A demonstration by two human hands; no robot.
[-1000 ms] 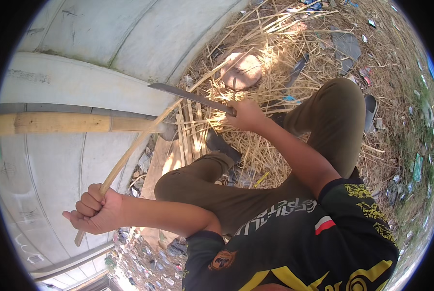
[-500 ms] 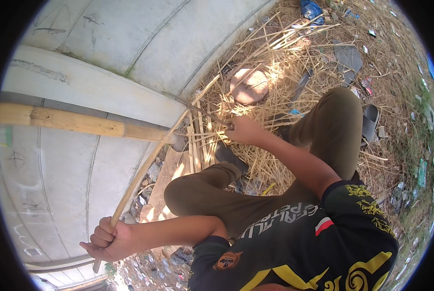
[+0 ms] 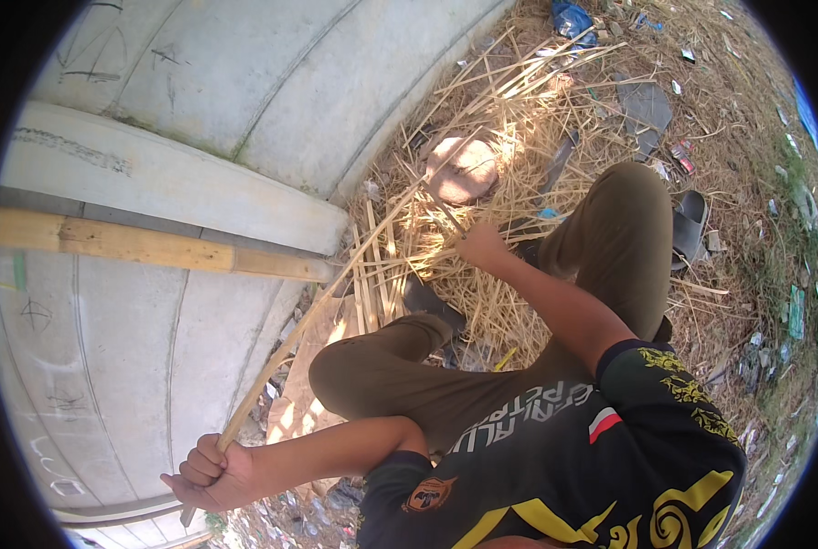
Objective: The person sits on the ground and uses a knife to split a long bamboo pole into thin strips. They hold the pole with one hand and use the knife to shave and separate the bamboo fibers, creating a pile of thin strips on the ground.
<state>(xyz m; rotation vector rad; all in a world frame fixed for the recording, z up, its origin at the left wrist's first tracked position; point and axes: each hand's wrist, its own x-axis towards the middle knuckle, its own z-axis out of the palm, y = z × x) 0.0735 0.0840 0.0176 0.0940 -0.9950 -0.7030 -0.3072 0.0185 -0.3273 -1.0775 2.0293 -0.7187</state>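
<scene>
My left hand (image 3: 212, 473) is closed in a fist round the lower end of a long bamboo strip (image 3: 285, 349). The strip slants up and away to the right, its far end thinning out over a round, pale block (image 3: 465, 171) on the ground. In my right hand (image 3: 485, 247) is the handle of a thin, dark-bladed knife (image 3: 443, 209). Its blade points up and left, with the tip close to the strip; whether they touch I cannot tell. Straw-coloured shavings (image 3: 491, 306) lie thick around the block.
A pale panel wall (image 3: 130, 352) stands on the left, with a bamboo pole (image 3: 144, 242) along it. Split bamboo strips (image 3: 365, 274) lie beside cardboard (image 3: 304, 389). A dark sandal (image 3: 689, 229), a blue plastic bag (image 3: 573, 20) and scattered litter lie on the dry ground.
The knife has moved right, from across the strip near the wall's corner to beside the block. The strip's far end has swung right and reaches over the block. My left hand has shifted slightly.
</scene>
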